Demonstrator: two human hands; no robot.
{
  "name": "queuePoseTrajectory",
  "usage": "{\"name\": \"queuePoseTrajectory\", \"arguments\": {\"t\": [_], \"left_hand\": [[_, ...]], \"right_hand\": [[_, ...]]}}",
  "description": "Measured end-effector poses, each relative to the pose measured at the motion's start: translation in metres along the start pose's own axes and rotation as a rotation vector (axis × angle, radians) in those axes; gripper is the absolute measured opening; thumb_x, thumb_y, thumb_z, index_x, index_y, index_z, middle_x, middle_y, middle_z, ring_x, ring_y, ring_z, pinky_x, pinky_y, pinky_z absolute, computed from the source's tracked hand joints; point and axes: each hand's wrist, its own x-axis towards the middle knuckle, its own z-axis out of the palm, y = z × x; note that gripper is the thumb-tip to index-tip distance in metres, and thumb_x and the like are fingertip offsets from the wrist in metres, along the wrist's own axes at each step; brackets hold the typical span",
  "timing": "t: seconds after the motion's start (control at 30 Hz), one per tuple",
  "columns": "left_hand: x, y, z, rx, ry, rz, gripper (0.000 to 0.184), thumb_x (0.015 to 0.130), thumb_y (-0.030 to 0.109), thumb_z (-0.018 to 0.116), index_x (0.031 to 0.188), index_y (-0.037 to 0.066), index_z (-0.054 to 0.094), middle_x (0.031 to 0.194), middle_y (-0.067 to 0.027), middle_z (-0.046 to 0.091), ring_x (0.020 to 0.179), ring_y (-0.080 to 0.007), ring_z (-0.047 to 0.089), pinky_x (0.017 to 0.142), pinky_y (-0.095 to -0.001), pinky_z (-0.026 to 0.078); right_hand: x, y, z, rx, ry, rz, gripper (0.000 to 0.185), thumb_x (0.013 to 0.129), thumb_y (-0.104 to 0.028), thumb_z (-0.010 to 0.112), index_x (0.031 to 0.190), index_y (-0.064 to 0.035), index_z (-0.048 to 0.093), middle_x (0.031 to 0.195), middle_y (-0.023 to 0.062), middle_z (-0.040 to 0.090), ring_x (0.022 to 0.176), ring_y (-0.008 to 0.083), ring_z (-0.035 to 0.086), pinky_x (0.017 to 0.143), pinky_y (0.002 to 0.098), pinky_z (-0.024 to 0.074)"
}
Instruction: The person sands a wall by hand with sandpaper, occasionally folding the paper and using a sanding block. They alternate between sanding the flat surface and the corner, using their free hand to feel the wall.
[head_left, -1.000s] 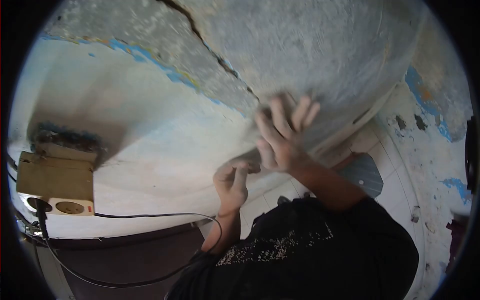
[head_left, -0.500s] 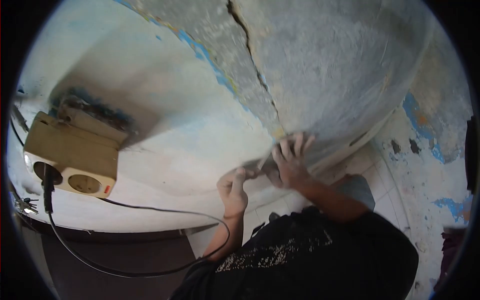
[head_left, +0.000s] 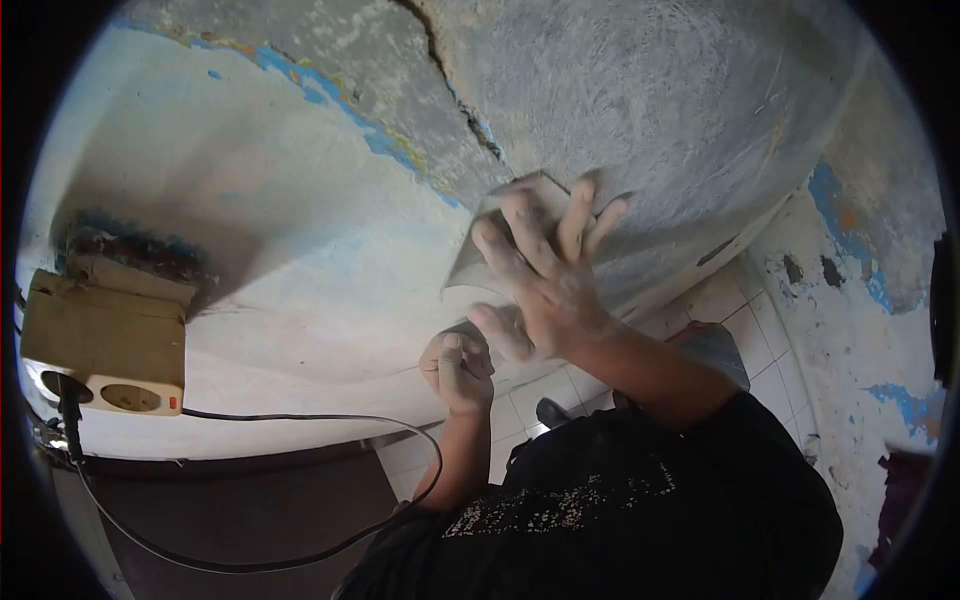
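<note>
My right hand (head_left: 550, 285) lies with fingers spread over a thin grey-beige sheet (head_left: 472, 262) that looks like sandpaper. The sheet sits against the wall below the end of a dark crack (head_left: 462, 105), its lower left corner standing off the surface. Some blur softens the fingertips and sheet edges. Lower and to the left, my left hand (head_left: 458, 370) is closed in a fist, thumb on top. A greyish edge shows above its fingers, but I cannot make out what it is. Bare grey plaster (head_left: 640, 110) borders the pale painted area (head_left: 300, 250) along a chipped blue edge.
A yellowish socket box (head_left: 105, 345) juts from the wall at left, with a black plug in it. Its dark cable (head_left: 250, 568) loops close to my left forearm. A brown panel (head_left: 240, 520) is below; pale floor tiles (head_left: 770, 345) show at right.
My right hand has moved up the wall and spread over the sheet, which now shows more fully. My left hand has stayed low, closed and apart from the right. The view has shifted.
</note>
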Motion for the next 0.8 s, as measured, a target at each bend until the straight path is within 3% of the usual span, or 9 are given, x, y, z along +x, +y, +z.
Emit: {"name": "queuePoseTrajectory", "arguments": {"t": [0.17, 0.23, 0.3, 0.37, 0.43, 0.5, 0.63, 0.7, 0.8], "left_hand": [[0.001, 0.003, -0.008, -0.126, -0.043, 0.012, 0.033, 0.089, 0.027, 0.052, 0.065, 0.005, 0.051, 0.05, -0.0015, 0.041, 0.042, -0.0108, 0.035, 0.04, -0.0235, 0.022], [-0.003, 0.006, -0.007, -0.093, -0.054, -0.013, 0.031, 0.089, 0.027, 0.051, 0.066, 0.006, 0.051, 0.052, -0.0014, 0.041, 0.042, -0.0109, 0.035, 0.04, -0.0239, 0.022], [0.001, 0.004, 0.004, -0.102, 0.04, 0.026, 0.036, 0.092, 0.022, 0.051, 0.064, -0.001, 0.055, 0.046, -0.0063, 0.044, 0.034, -0.0121, 0.036, 0.035, -0.0238, 0.025], [0.0, 0.0, 0.0, 0.074, 0.038, 0.113, 0.037, 0.092, 0.023, 0.051, 0.064, -0.001, 0.056, 0.046, -0.0074, 0.046, 0.034, -0.0121, 0.038, 0.035, -0.0239, 0.027], [0.001, -0.001, -0.003, -0.106, 0.002, 0.001, 0.037, 0.092, 0.024, 0.051, 0.065, -0.001, 0.056, 0.049, -0.0094, 0.05, 0.036, -0.0121, 0.041, 0.036, -0.0239, 0.028], [0.005, 0.003, 0.001, -0.05, 0.025, -0.019, 0.035, 0.091, 0.023, 0.051, 0.066, -0.001, 0.057, 0.052, -0.0108, 0.053, 0.038, -0.0132, 0.045, 0.036, -0.0246, 0.031], [-0.003, -0.002, 0.0, -0.066, 0.036, -0.065, 0.032, 0.092, 0.019, 0.049, 0.068, -0.002, 0.057, 0.058, -0.0115, 0.057, 0.039, -0.0164, 0.049, 0.038, -0.0259, 0.038], [-0.001, 0.002, 0.001, -0.039, 0.039, -0.036, 0.033, 0.093, 0.018, 0.048, 0.068, -0.002, 0.057, 0.06, -0.012, 0.058, 0.04, -0.017, 0.051, 0.04, -0.0255, 0.039], [0.004, 0.0, -0.003, -0.02, -0.031, 0.005, 0.032, 0.093, 0.017, 0.049, 0.069, -0.002, 0.058, 0.061, -0.0122, 0.059, 0.043, -0.0178, 0.053, 0.042, -0.0264, 0.041]], "right_hand": [[-0.068, 0.035, 0.039, -0.184, -0.08, -0.169, 0.061, 0.083, -0.054, 0.048, 0.117, -0.0032, 0.055, 0.132, 0.0228, 0.039, 0.129, 0.0638, 0.005, 0.095, 0.0752, -0.013], [-0.055, 0.01, 0.028, -0.077, -0.023, -0.028, 0.06, 0.083, -0.054, 0.048, 0.117, -0.0045, 0.055, 0.132, 0.0224, 0.039, 0.129, 0.0644, 0.004, 0.095, 0.0752, -0.0126], [0.012, -0.01, -0.01, -0.042, -0.013, -0.009, 0.061, 0.081, -0.052, 0.048, 0.115, -0.0023, 0.056, 0.138, 0.0227, 0.032, 0.129, 0.0657, 0.0, 0.094, 0.0765, -0.0133], [0.006, -0.003, -0.003, -0.081, -0.014, 0.017, 0.061, 0.081, -0.051, 0.048, 0.116, -0.0015, 0.055, 0.142, 0.0242, 0.027, 0.128, 0.0668, -0.002, 0.093, 0.0769, -0.0136], [-0.073, 0.022, 0.034, -0.101, -0.051, -0.034, 0.061, 0.082, -0.051, 0.047, 0.117, -0.0011, 0.053, 0.143, 0.0261, 0.026, 0.129, 0.0669, -0.003, 0.093, 0.0767, -0.0139], [-0.068, 0.027, 0.038, -0.119, -0.113, -0.101, 0.061, 0.084, -0.05, 0.046, 0.118, -0.0007, 0.051, 0.144, 0.0279, 0.024, 0.129, 0.067, -0.005, 0.093, 0.0766, -0.0141], [-0.016, 0.003, 0.007, -0.006, -0.034, 0.086, 0.065, 0.085, -0.051, 0.045, 0.119, 0.0051, 0.045, 0.139, 0.0328, 0.024, 0.128, 0.0668, -0.004, 0.092, 0.0767, -0.0132], [-0.004, 0.006, 0.004, -0.075, 0.004, -0.013, 0.065, 0.086, -0.05, 0.045, 0.118, 0.0066, 0.044, 0.137, 0.0349, 0.025, 0.128, 0.0668, -0.003, 0.092, 0.0765, -0.0135], [-0.081, 0.034, 0.04, -0.154, -0.062, -0.004, 0.067, 0.087, -0.051, 0.043, 0.118, 0.008, 0.043, 0.135, 0.0375, 0.024, 0.129, 0.066, -0.003, 0.093, 0.075, -0.0146]]}}
